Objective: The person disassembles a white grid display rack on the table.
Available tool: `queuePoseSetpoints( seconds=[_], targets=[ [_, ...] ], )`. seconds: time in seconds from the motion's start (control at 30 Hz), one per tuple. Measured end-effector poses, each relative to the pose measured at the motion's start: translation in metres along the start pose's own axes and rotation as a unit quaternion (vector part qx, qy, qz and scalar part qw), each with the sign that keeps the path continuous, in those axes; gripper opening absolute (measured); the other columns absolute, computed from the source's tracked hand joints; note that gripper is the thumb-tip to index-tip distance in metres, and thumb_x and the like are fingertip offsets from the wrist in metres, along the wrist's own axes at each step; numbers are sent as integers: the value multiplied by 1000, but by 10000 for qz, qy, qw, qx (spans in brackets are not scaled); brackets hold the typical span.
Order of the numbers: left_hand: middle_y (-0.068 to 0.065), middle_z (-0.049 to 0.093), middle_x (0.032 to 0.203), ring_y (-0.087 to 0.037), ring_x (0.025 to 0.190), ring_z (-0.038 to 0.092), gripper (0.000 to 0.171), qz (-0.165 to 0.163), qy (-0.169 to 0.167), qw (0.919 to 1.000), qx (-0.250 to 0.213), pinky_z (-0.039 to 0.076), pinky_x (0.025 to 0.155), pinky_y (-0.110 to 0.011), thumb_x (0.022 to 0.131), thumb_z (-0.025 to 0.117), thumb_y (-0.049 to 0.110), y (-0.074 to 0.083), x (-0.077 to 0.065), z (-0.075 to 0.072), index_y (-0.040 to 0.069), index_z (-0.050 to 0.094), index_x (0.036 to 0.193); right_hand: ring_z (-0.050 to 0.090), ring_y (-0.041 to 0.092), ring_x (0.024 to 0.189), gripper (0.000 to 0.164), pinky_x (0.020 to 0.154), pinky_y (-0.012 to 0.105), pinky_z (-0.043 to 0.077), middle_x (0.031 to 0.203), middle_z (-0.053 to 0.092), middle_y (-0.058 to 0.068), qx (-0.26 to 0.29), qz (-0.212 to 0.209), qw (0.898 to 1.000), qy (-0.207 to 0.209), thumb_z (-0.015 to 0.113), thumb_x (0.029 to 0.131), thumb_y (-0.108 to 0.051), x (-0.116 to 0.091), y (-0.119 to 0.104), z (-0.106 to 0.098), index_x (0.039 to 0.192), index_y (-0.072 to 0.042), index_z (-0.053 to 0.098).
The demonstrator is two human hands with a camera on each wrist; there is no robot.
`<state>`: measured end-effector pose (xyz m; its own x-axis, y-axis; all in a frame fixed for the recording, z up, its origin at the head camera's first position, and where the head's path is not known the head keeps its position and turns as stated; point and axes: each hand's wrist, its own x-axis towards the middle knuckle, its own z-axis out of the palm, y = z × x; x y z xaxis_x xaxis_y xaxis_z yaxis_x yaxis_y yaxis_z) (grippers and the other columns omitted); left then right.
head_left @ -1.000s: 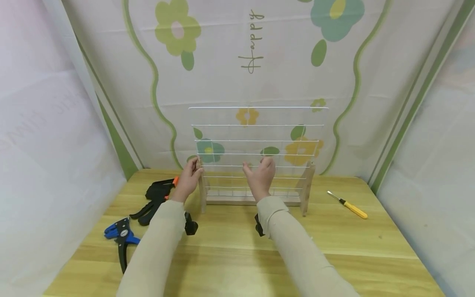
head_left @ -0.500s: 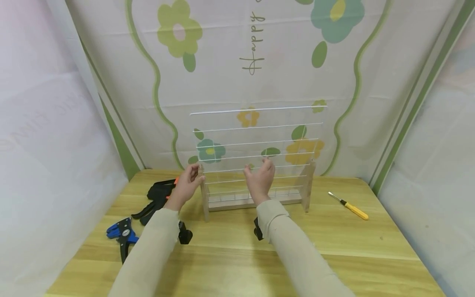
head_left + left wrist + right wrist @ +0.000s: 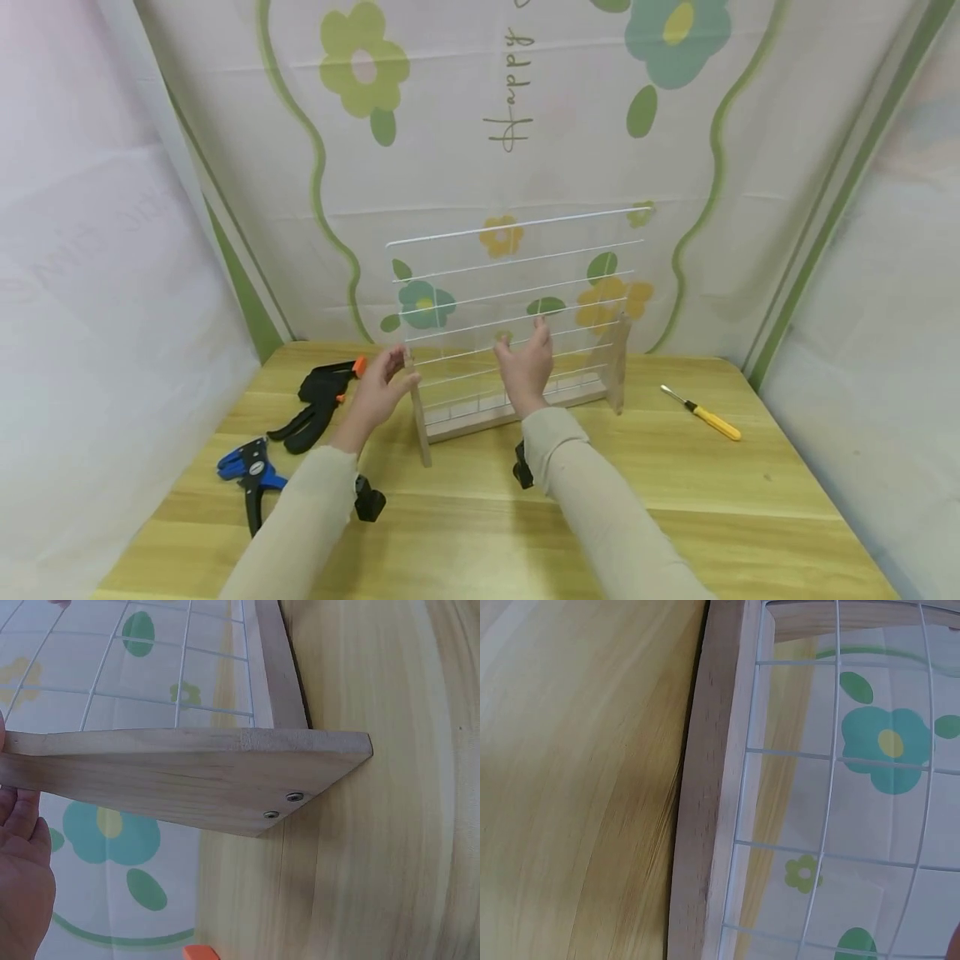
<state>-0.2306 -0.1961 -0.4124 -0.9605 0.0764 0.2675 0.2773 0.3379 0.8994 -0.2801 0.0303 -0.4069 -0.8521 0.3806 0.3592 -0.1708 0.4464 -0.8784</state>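
Note:
A display rack with a white wire grid (image 3: pixel 517 292) between two wooden side panels stands on the table, its left end angled nearer me. My left hand (image 3: pixel 378 396) grips the top of the left side panel (image 3: pixel 420 417), thumb on the near side. In the left wrist view that panel (image 3: pixel 172 769) shows two screw heads (image 3: pixel 295 797) low down, and fingers (image 3: pixel 21 814) curl under its upper end. My right hand (image 3: pixel 527 367) is raised at the middle of the grid, thumb and fingers apart, fingertips right at the wires. The right wrist view shows the grid (image 3: pixel 829 761) and bottom rail (image 3: pixel 705 825).
On the left of the wooden table (image 3: pixel 675 517) lie a black clamp with orange pads (image 3: pixel 318 404) and a blue-and-black wire stripper (image 3: pixel 253 475). A yellow-handled screwdriver (image 3: pixel 708 417) lies at the right. A flowered cloth (image 3: pixel 450 167) hangs behind the rack.
The rack has turned: its left end has swung towards me with my left hand on it, and its right end has shifted slightly back. My right hand has barely moved.

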Motion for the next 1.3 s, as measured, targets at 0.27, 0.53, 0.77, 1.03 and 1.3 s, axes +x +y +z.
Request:
queuePoseSetpoints(
  seconds=[0.27,0.53,0.77,1.03,1.3],
  targets=[
    [-19,53,131,-34,125,45,58,-182,125,9972,719,35,105,-50,84,69,21,5,-26,4,6,46,135,57,38,96,73,69,38,55,142,38,21,160,51,9994,-312,62,81,-22,-12,0,-1,141,-1,26],
    [-21,58,122,-29,115,54,55,461,502,9968,416,44,94,-36,84,68,9,15,-40,8,-5,45,132,45,21,60,75,47,25,42,138,41,27,480,-97,9972,-557,57,81,-15,-17,-12,-6,145,-2,19],
    [-26,57,120,-35,112,54,48,862,734,9925,458,45,92,-39,83,66,-1,48,-63,14,-14,48,126,29,9,41,75,36,18,32,85,56,17,421,-85,9961,-767,55,81,-12,-23,-18,-10,145,-1,18],
    [-22,61,116,-33,107,58,46,1378,1075,9834,496,46,88,-33,79,70,-1,17,-69,20,-7,54,122,32,9,44,76,38,17,35,140,38,22,548,-149,9949,-833,52,82,-10,-33,-19,-12,147,-2,12],
    [-20,66,107,-34,97,63,38,2037,1290,9672,797,51,82,-39,76,72,-4,15,-84,24,-4,59,112,47,32,112,75,92,40,46,152,17,17,418,-195,9959,-776,49,83,-11,-49,-18,-17,146,-1,11]
  ],
)
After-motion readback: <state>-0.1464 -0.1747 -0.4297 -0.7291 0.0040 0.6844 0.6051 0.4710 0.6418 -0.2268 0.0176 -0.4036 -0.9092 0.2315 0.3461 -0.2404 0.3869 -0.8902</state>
